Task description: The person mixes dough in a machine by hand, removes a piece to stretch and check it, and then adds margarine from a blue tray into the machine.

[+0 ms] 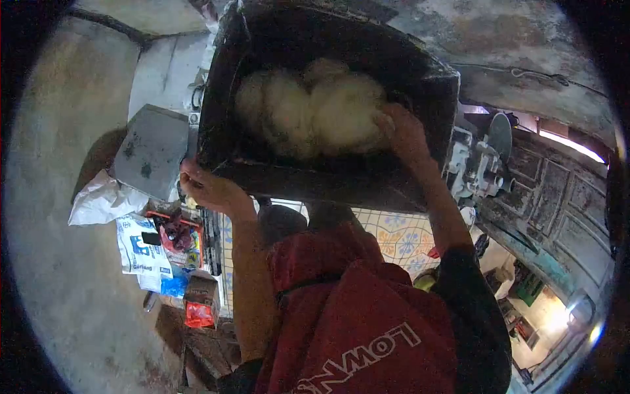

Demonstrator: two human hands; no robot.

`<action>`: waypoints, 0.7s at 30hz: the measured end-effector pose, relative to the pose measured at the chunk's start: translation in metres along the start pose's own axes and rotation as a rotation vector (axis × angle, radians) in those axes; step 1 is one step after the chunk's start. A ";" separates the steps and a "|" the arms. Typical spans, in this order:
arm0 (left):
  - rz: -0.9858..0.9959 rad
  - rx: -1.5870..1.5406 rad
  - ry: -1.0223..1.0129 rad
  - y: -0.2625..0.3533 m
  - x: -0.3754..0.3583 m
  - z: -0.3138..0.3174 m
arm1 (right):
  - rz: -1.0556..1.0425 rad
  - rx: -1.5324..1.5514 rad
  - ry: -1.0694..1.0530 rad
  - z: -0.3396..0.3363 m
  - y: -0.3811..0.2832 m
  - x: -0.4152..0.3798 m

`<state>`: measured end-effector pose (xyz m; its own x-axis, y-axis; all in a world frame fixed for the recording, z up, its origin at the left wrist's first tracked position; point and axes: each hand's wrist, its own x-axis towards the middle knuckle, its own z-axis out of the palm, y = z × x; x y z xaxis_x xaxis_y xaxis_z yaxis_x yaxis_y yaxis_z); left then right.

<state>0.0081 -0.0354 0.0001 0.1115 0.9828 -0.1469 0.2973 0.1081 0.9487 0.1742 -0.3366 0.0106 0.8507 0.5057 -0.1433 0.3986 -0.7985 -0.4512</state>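
Observation:
A large pale mass that looks like dough [315, 108] lies in a dark, deep trough [282, 177] in front of me. The dough is lumpy and blurred. My right hand [403, 131] reaches over the trough's near right side, with its bent fingers closed against the dough's right edge. My left hand [213, 190] is at the trough's near left corner. Its fingers are curled at the rim, and their far side is hidden.
A grey metal panel [151, 151] stands left of the trough, above a white sack [108, 197] and printed plastic bags [141, 243]. Metal machinery [482, 164] sits on the right. Patterned tiles [397, 243] cover the floor. Further right is a worn wooden door [558, 190].

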 end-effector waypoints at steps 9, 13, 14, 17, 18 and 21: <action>0.010 0.038 0.016 0.014 -0.006 0.002 | 0.036 -0.156 -0.118 -0.010 0.008 -0.008; 0.104 0.003 0.075 0.007 -0.004 0.005 | 0.041 -0.138 -0.128 0.002 -0.001 -0.008; 0.110 -0.002 0.067 0.005 -0.004 0.004 | 0.027 -0.142 -0.117 0.007 0.000 -0.009; 0.108 -0.041 0.044 0.001 -0.002 0.002 | -0.038 -0.183 -0.135 0.016 -0.007 -0.006; 0.094 -0.069 0.038 -0.003 -0.001 0.002 | -0.110 -0.212 -0.124 0.024 -0.006 -0.006; 0.065 -0.034 0.046 0.008 -0.003 0.004 | -0.248 -0.290 -0.188 0.054 -0.004 -0.006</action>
<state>0.0142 -0.0385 0.0065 0.0855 0.9937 -0.0727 0.2583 0.0484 0.9649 0.1491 -0.3188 -0.0347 0.6503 0.7235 -0.2318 0.6860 -0.6903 -0.2301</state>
